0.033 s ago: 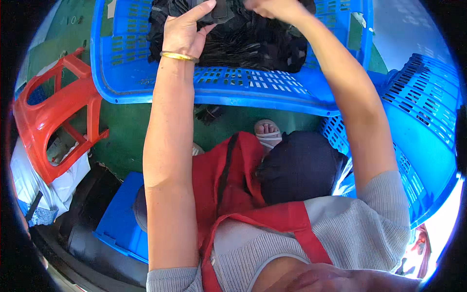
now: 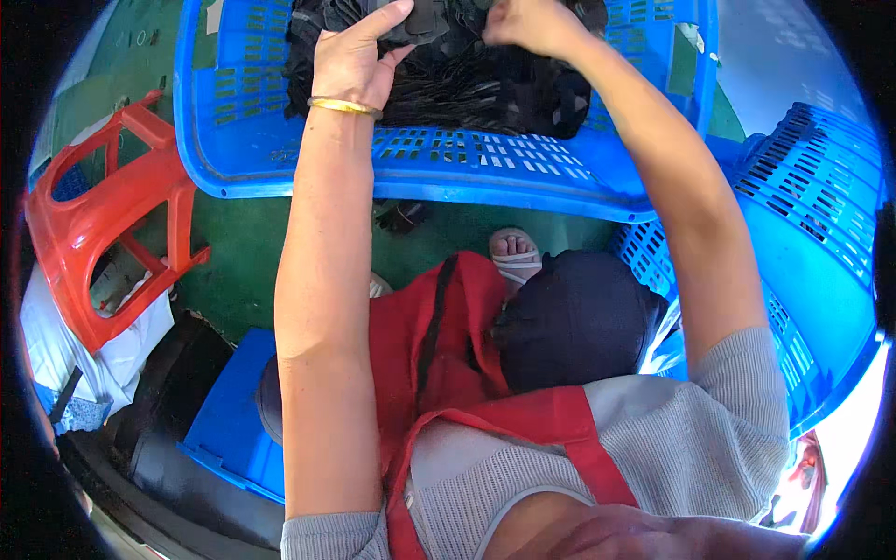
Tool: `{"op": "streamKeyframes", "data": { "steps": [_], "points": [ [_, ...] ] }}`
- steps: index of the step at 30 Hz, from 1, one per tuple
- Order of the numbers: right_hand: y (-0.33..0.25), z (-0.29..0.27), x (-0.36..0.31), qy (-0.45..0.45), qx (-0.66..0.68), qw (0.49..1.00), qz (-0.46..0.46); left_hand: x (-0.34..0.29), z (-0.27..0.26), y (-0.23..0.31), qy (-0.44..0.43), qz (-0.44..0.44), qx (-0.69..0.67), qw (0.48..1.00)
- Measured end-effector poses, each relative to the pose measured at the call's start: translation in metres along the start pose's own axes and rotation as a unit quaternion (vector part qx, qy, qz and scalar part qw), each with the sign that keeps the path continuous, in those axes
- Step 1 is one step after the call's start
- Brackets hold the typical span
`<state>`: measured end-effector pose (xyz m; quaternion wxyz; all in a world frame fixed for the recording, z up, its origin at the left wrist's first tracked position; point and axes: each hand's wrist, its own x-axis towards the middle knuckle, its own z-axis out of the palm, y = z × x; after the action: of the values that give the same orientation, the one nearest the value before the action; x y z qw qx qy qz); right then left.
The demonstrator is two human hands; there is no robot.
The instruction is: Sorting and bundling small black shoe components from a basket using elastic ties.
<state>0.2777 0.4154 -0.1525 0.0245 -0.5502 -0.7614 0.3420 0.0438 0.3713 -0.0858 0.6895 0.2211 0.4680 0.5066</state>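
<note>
At the top edge, my left hand (image 2: 359,58) pinches a flat dark grey piece (image 2: 427,22) between thumb and fingers. A gold bangle circles that wrist. My right hand (image 2: 537,26) is closed, slightly to the right of the dark piece and over the basket. Its fingertips are curled together, and I cannot make out what they hold. Beneath both hands lies a heap of black strips or fabric-like pieces (image 2: 457,93), loosely layered. The heap fills much of a large blue plastic basket (image 2: 420,187) with slotted walls.
A red plastic stool (image 2: 112,210) lies tipped at the left, by a white bag (image 2: 93,350). Another blue basket (image 2: 812,215) leans at the right. Near my left elbow is a blue lid-like panel (image 2: 233,411). Dark scraps (image 2: 401,217) lie on the green floor.
My right hand has come slightly toward me and to the right, away from the dark grey piece. My left hand stays in place on that piece.
</note>
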Motion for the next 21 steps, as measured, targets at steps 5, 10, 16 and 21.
{"op": "streamKeyframes", "data": {
  "steps": [5, 10, 16, 21],
  "points": [
    [0.006, 0.035, -0.020, -0.068, -0.210, 0.967, -0.126, -0.004, -0.010, 0.002, 0.045, -0.010, 0.018, 0.999],
    [-0.002, -0.030, -0.016, 0.016, 0.131, 0.987, -0.087, -0.003, -0.009, -0.001, 0.059, -0.004, -0.007, 0.998],
    [-0.092, -0.047, -0.027, 0.022, 0.551, 0.833, 0.037, -0.005, -0.013, -0.002, 0.030, 0.030, 0.004, 0.999],
    [-0.130, -0.041, -0.031, 0.065, 0.523, 0.846, 0.074, -0.016, 0.008, 0.007, -0.071, 0.037, -0.038, 0.996]
  ]
}}
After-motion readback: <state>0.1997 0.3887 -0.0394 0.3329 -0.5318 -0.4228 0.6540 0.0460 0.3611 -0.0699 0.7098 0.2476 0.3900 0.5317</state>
